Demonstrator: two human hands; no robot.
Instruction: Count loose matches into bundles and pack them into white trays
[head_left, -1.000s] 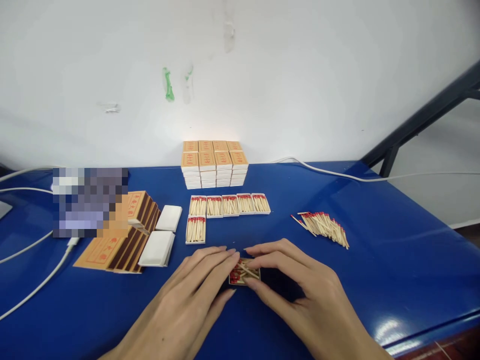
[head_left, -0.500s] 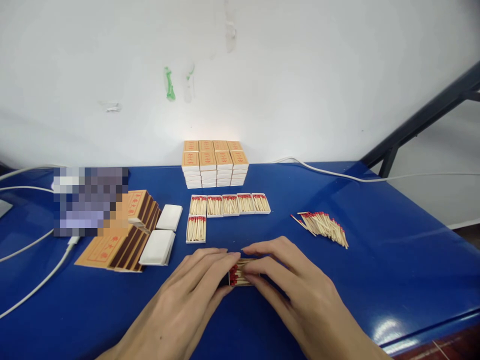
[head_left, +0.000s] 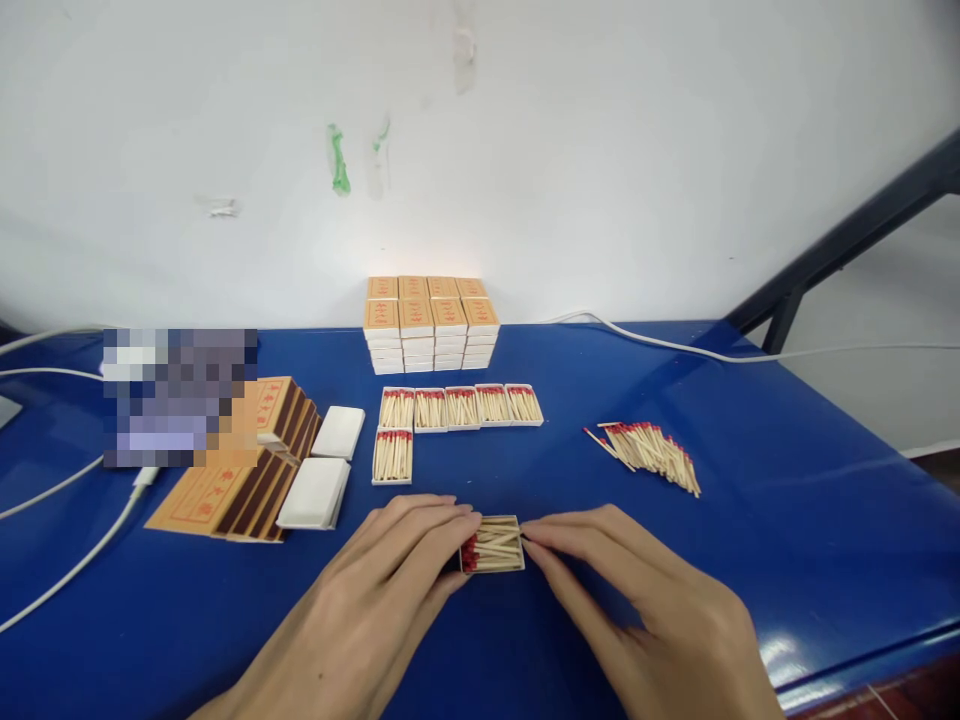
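Observation:
A white matchbox tray filled with red-headed matches lies in front of me, the heads toward the left. My left hand is closed around its left end, hiding that end. At the right end, thumb and fingertips of my right hand are pinched together against the tray's edge; whether a match end is between them is unclear. Beyond my hands, several filled trays stand in a row, with one more filled tray below the row's left end. Loose matches lie in a heap to the right.
Closed matchboxes are stacked against the wall. On the left are flattened orange sleeves, white empty-looking trays and a blurred device with a white cable. Another cable runs along the right back.
My right hand has drawn back to the right, from over the matches to the tray's right end, uncovering the contents. My left hand has stayed at the left end.

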